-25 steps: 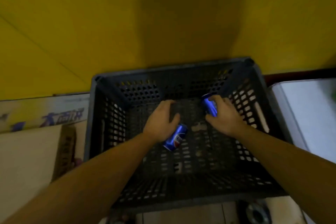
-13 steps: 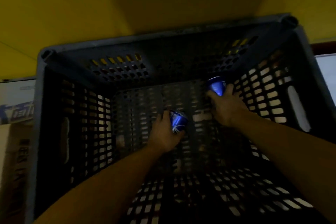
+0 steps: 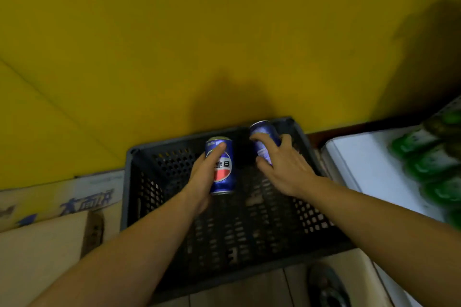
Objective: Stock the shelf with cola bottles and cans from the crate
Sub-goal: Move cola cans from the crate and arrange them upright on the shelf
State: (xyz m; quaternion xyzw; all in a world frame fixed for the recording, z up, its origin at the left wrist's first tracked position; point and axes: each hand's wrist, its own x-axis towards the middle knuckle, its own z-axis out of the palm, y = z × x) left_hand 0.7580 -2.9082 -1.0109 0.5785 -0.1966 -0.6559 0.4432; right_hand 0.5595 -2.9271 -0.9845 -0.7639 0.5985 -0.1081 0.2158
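Observation:
A dark perforated plastic crate (image 3: 139,182) stands on the floor against a yellow wall. My left hand (image 3: 203,177) grips an upright blue cola can (image 3: 223,172) with a red, white and blue logo, held above the crate's inside. My right hand (image 3: 282,164) grips a second blue cola can (image 3: 264,134), tilted, near the crate's far right corner. I see nothing else lying on the crate's floor. The white shelf (image 3: 369,169) starts just right of the crate.
Green bottles (image 3: 434,164) lie in a row on the white shelf at the right. Cardboard boxes (image 3: 45,244) with blue print stand left of the crate. A dark round object (image 3: 326,286) sits on the floor in front of the crate.
Both hands have lifted their cans from the crate's floor up to rim height. The view has pulled back and up, so the crate looks smaller and the shelf shows at the right.

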